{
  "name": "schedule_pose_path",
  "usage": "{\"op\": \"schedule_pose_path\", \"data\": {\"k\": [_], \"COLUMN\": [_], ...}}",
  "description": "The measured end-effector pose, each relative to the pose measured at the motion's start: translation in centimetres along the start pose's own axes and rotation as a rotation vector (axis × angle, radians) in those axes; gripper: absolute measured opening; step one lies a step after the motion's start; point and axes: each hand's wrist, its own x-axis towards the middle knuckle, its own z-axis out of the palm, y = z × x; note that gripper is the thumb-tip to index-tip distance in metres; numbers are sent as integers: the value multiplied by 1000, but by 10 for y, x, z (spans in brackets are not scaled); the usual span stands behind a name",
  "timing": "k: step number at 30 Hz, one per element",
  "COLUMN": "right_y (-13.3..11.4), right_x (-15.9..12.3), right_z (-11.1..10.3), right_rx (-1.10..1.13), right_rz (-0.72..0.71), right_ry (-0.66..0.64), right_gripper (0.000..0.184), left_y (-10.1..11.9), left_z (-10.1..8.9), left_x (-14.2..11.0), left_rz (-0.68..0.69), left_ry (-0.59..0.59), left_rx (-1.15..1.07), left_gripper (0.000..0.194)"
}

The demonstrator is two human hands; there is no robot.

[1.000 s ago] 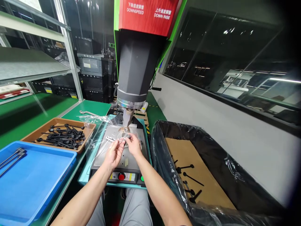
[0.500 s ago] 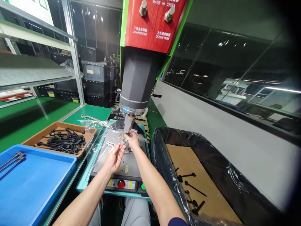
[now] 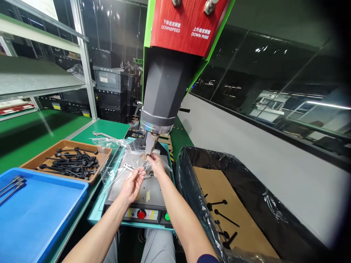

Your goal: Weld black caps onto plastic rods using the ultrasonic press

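Observation:
My left hand point(image 3: 133, 185) is closed in a pinch over the grey metal plate point(image 3: 138, 191) of a press. What its fingertips hold is too small to make out. Beside it, my right hand point(image 3: 157, 165) grips a small black part point(image 3: 149, 156), just under the tip of the metal horn point(image 3: 150, 142). Clear plastic film point(image 3: 168, 163) spreads around both hands. To their left a small silver strip point(image 3: 128, 166) lies on the plate. Above hangs the press's dark grey head point(image 3: 164, 87).
Black stalked parts point(image 3: 79, 162) fill a brown tray point(image 3: 105, 155) at left; a blue tray point(image 3: 41, 215) holds several more. A plastic-lined bin point(image 3: 186, 175) with cardboard and black parts stands right. A wrench point(image 3: 102, 135) lies behind. Red point(image 3: 141, 214) and green point(image 3: 167, 216) buttons face me.
From close together at the middle, my hands have parted slightly. The right one has moved up toward the horn, and a black part now shows in it. The view has shifted a little.

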Motion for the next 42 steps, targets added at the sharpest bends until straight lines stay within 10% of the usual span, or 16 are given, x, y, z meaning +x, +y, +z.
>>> {"op": "schedule_pose_path", "data": {"k": [14,26,32,42], "right_y": [1,29,18,17], "right_x": [-5,-71,-71,-64], "right_z": [11,-34,-42,-30], "right_rx": [7,388,712,728], "right_rz": [19,189,340,375], "right_ry": [139,-63,68,85], "right_gripper": [46,76,33,29], "left_y": [-1,16,18,20], "left_z": [-14,-47,-68,-78], "left_x": [2,0,3,11], "left_rz": [-6,87,138,203], "left_ry": [38,112,121,145], "left_rx": [16,132,183,187], "left_gripper": [5,6,5,7]}}
